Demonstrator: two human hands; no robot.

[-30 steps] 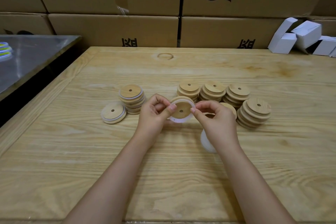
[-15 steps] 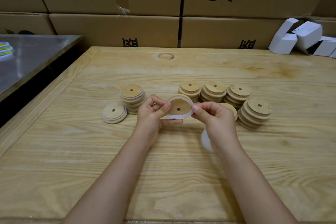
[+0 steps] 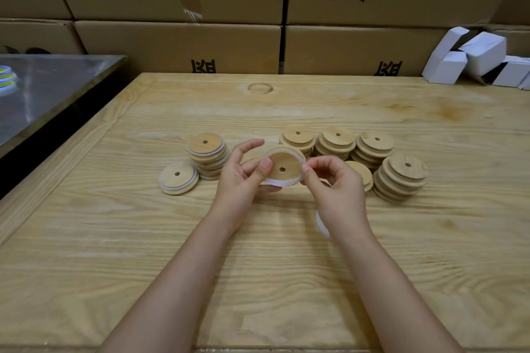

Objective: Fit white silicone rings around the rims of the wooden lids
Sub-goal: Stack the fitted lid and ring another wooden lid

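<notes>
White silicone ring [image 3: 279,182] sits loosely about the wooden lid [image 3: 282,166], which is held tilted toward the camera just above the wooden table [image 3: 258,266] so that its face and centre hole are turned to the person and the rim can be watched. The left hand [image 3: 241,178] pinches the lid's left edge, thumb on the face and fingers curled behind, forefinger lifted clear; it serves, I judge, as the clamp that stops the disc turning. The right hand [image 3: 335,186] nips the ring against the right edge between thumb and forefinger, placed to stretch the band into its seat; along the lower edge the ring seems to hang off the wood, so the fit looks unfinished. Beneath the right wrist, partly hidden, lie what look like spare rings [image 3: 320,223], within easy reach. To the left stand a ringed stack [image 3: 208,152] and a single ringed lid [image 3: 178,178] just beside it, kept apart from the bare stacks [image 3: 338,142] ranged behind and to the right: done work one side, I take it, work to come the other. The table is pale, strongly grained board; a steel-topped bench [image 3: 43,89] adjoins it at the left, printed cardboard cartons [image 3: 177,49] wall the back, and small white boxes [image 3: 473,57] lie tumbled at the far right
</notes>
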